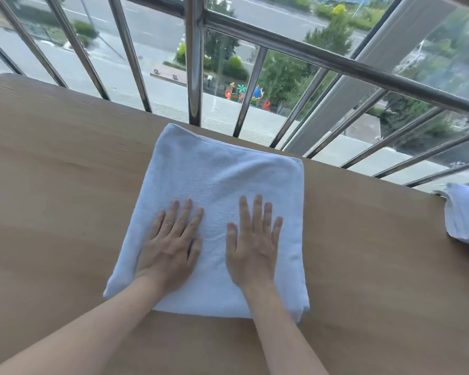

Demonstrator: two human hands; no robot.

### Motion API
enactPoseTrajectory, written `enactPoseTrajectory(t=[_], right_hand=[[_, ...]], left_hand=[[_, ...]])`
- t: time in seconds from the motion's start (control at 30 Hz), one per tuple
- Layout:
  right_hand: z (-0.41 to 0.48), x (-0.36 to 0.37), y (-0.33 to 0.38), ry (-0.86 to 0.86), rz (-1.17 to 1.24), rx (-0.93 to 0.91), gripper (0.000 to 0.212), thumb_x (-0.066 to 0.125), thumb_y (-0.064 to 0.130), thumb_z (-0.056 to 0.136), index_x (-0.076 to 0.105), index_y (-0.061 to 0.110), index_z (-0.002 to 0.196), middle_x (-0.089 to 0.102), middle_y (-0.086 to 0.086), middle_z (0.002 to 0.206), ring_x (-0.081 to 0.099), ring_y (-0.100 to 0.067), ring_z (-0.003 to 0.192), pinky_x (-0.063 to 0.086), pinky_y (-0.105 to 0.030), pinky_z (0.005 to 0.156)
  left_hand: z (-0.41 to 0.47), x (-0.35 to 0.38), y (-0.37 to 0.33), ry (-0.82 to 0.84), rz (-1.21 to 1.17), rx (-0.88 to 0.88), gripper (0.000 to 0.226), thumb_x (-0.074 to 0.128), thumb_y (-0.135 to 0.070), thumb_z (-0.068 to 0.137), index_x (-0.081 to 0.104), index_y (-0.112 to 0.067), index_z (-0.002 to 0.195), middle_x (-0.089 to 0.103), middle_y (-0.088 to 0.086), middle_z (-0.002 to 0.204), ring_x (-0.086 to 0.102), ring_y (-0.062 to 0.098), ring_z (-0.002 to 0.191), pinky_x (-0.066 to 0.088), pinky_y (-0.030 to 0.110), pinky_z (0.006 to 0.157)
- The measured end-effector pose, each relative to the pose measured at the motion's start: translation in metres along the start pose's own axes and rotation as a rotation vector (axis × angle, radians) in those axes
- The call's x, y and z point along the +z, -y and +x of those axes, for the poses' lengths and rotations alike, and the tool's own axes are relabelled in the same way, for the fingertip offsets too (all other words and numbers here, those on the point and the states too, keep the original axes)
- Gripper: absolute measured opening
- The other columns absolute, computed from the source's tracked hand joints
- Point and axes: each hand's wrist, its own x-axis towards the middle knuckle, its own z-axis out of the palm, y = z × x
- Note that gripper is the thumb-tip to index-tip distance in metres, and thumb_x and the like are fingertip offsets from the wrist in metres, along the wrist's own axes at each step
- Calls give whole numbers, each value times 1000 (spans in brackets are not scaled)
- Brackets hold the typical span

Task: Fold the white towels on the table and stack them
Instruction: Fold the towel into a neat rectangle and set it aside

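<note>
Where the bare wooden table [52,185] spreads out on the left, its pale grain runs up to a metal railing [194,63] along the far edge. Near the middle of the table lies a folded white towel [222,169], a thick, roughly square pad of soft terry cloth with several layers showing at its near right corner. Its far edge almost reaches the table's far edge, and its left side slants outward toward the person. The left hand [171,244] lies flat on the near left part of the towel, palm down, fingers straight and slightly spread, with a thin ring [169,222] on one finger. Just beside it, with a strip of cloth between them, the right hand [252,244] rests flat in the same way, fingers straight and fanned, holding nothing. Both forearms cross the towel's near edge. Well apart, at the table's far right, a second white towel [465,215] lies loose and rumpled, partly cut off by the frame.
</note>
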Motion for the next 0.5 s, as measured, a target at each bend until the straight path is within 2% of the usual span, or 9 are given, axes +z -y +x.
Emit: enactPoseTrajectory(t=[0.07, 0.1, 0.17, 0.23, 0.37, 0.5], right_hand=[[-41, 20, 20, 36, -30, 30, 59, 20, 47, 103, 6, 35, 159, -10, 4, 167, -11, -18, 154, -9, -47, 123], [-53, 27, 24, 51, -57, 83, 59, 21, 47, 103, 6, 34, 159, -10, 3, 167, -9, -19, 154, -6, -48, 123], [-60, 33, 25, 37, -98, 159, 60, 21, 46, 102, 11, 32, 159, -3, -1, 167, -4, -21, 154, 1, -50, 123], [-57, 33, 27, 5, -120, 190, 61, 24, 44, 100, 19, 28, 159, 6, -3, 167, 3, -23, 154, 6, -51, 123], [-54, 37, 33, -21, -138, 210, 70, 37, 40, 94, 23, 13, 158, 15, -6, 166, 13, -25, 153, 14, -53, 121], [-53, 38, 31, -64, -135, 198, 75, 43, 39, 88, 30, 11, 156, 23, -8, 164, 19, -26, 152, 19, -55, 119]], left_hand=[[-5, -2, 2, 19, -39, 50, 59, 15, -39, 101, 19, -20, 157, 13, 0, 166, 6, 27, 154, 2, 45, 124], [-8, -2, 2, 19, -55, 119, 57, 18, -36, 103, 25, -18, 157, 18, 0, 165, 11, 27, 153, 4, 44, 123], [-13, -2, 4, 32, -54, 338, 52, 28, -30, 103, 39, -15, 152, 31, 1, 160, 23, 28, 150, 12, 42, 122], [-7, -2, 9, 50, -13, 533, 51, 33, -27, 102, 41, -14, 151, 35, 2, 159, 27, 26, 149, 16, 40, 121], [51, -8, 21, 161, 62, 713, 57, 29, -32, 103, 21, -24, 158, 17, -6, 165, 9, 18, 154, 6, 40, 125], [122, -8, 18, 178, 95, 718, 55, 15, -38, 105, 8, -35, 159, 2, -14, 166, -8, 12, 154, -5, 36, 125]])
